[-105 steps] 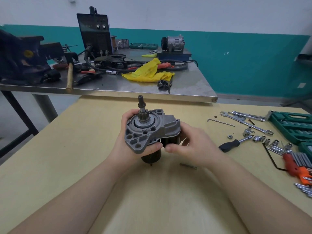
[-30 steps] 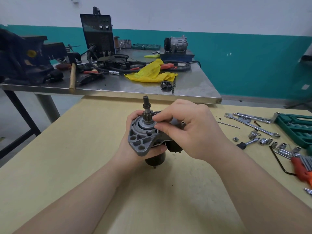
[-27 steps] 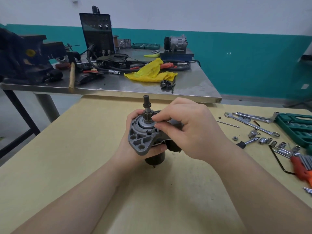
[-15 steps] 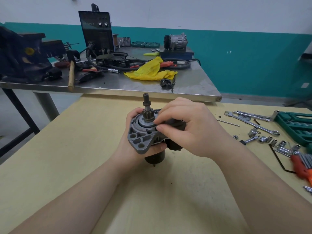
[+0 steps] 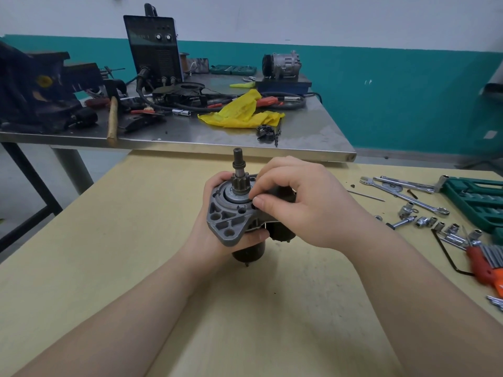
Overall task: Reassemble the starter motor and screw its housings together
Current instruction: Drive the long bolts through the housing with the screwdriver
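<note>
Since half a second ago the right hand (image 5: 296, 202) has slid lower on the starter motor (image 5: 239, 213), fingertips pinching something small at the flange hole. Left hand (image 5: 215, 229) grips the housing upright, shaft pointing up, above the table (image 5: 109, 268).

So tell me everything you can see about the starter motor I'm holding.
The starter motor stands upright above the yellow table, its pinion shaft pointing up. A grey cast-metal nose housing with mounting holes tops a black cylindrical body. The left hand grips it from behind and beneath; the right hand pinches something small and dark at the housing's face.
</note>
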